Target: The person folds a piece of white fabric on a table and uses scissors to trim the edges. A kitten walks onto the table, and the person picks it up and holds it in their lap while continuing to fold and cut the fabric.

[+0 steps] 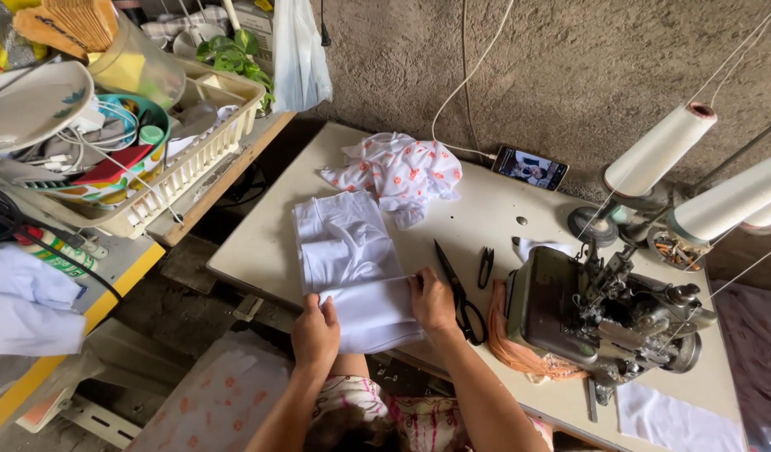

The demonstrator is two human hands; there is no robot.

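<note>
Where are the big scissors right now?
In the head view, the black scissors lie on the table just beside the right hand, between the white cloth and the sewing machine.

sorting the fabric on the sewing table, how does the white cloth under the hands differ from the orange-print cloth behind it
The white cloth is plain, while the orange-print cloth is white with orange marks. The white cloth lies flat and folded at the table's near edge; the orange-print cloth sits crumpled farther back. The left hand and right hand rest on the white cloth; nothing touches the orange-print cloth. Both lie on the table.
</note>
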